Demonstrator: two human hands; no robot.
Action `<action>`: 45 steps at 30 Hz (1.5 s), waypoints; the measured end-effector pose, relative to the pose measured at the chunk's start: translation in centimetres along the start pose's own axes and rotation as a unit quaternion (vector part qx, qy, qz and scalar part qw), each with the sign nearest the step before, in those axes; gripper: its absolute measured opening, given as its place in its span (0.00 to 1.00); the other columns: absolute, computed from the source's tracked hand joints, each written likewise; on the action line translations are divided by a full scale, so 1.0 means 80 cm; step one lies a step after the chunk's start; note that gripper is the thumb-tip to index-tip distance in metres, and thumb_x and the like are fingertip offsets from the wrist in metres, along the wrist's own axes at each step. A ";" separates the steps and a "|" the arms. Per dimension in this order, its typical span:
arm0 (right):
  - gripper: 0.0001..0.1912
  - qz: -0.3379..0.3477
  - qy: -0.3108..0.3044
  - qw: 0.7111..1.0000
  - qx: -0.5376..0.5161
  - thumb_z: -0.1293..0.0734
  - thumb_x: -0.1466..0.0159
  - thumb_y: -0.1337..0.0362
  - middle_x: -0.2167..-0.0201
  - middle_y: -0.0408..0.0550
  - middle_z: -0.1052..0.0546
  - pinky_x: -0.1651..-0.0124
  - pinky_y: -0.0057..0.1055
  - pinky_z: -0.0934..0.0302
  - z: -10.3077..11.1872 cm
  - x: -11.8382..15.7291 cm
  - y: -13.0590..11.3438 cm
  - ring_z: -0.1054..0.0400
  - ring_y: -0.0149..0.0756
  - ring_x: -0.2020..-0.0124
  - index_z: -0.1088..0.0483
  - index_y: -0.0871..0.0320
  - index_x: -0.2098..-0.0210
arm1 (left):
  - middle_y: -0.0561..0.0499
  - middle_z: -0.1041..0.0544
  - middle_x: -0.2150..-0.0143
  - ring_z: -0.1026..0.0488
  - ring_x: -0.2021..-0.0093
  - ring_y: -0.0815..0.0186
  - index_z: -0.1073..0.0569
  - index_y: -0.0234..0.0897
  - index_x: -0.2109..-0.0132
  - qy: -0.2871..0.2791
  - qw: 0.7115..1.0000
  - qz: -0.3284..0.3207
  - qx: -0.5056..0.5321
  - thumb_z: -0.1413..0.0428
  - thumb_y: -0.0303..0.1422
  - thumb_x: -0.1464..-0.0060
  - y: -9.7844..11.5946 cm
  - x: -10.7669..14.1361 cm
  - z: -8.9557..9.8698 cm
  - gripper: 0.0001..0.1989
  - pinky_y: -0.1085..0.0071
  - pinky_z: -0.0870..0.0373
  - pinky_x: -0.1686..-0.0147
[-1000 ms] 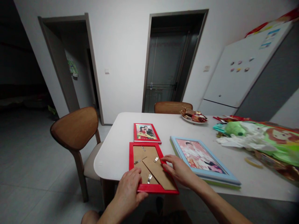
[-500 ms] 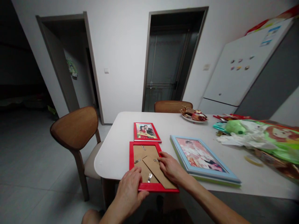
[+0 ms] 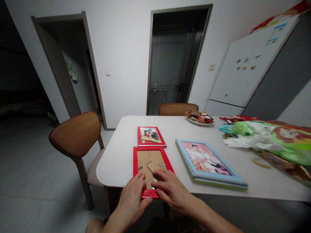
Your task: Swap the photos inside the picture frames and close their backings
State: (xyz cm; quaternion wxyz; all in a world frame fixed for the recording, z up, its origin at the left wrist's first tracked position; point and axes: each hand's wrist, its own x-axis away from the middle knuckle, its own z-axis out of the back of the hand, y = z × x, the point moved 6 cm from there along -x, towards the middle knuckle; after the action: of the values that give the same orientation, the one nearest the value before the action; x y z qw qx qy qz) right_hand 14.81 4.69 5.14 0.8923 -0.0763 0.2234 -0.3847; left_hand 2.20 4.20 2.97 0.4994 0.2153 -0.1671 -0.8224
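Observation:
A red picture frame (image 3: 135, 161) lies face down at the table's near edge, its brown backing board (image 3: 148, 158) up with small metal clips and a slanted stand flap. My left hand (image 3: 133, 194) grips the frame's near left corner, fingers on top and thumb at the front edge. Spread over the near right part of the backing is my right hand (image 3: 171, 191), its fingertips at the lower metal clip (image 3: 153, 185). That hand covers most of the flap and the frame's lower right corner. Just beyond lies another red picture frame (image 3: 152, 136), photo side up.
On the right is a stack of larger frames, a light blue one (image 3: 206, 161) uppermost. A plate (image 3: 200, 122) of wrapped items stands at the back. A roll of tape (image 3: 261, 162) and green-white packaging (image 3: 286, 145) lie farther right. A wooden chair (image 3: 77, 136) stands left of the white table (image 3: 116, 155).
My right hand has moved from the frame's right side down and left over the flap to the lower clip. My left hand stays at the corner. The view has shifted slightly.

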 end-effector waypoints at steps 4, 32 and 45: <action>0.11 0.017 -0.020 1.000 0.001 0.40 0.44 0.60 0.57 0.49 0.35 0.50 0.40 0.51 0.002 0.002 -0.006 0.46 0.40 0.53 0.30 0.53 0.63 | 0.46 0.36 0.46 0.44 0.44 0.59 0.32 0.37 0.60 0.005 1.000 -0.002 0.011 0.45 0.34 0.56 0.000 -0.001 0.001 0.14 0.60 0.45 0.47; 0.12 -0.082 0.006 0.996 0.021 0.41 0.42 0.63 0.72 0.47 0.29 0.64 0.27 0.46 -0.041 -0.094 0.031 0.38 0.32 0.67 0.27 0.57 0.71 | 0.44 0.35 0.46 0.44 0.44 0.60 0.34 0.34 0.53 0.020 0.999 0.002 0.045 0.43 0.29 0.60 -0.008 -0.001 0.001 0.23 0.63 0.45 0.46; 0.09 -0.170 0.017 0.985 0.014 0.39 0.46 0.65 0.73 0.48 0.26 0.67 0.25 0.48 -0.045 -0.109 0.049 0.35 0.32 0.70 0.28 0.59 0.75 | 0.44 0.33 0.48 0.43 0.44 0.59 0.37 0.34 0.49 0.031 0.999 -0.002 0.042 0.44 0.29 0.60 -0.013 -0.001 -0.004 0.27 0.62 0.44 0.46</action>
State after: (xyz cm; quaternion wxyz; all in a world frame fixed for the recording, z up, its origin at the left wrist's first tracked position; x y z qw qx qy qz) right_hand 10.50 13.82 3.68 0.8110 -0.0942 0.2168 -0.5352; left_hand 1.66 4.73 2.24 0.4933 0.2618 -0.1852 -0.8086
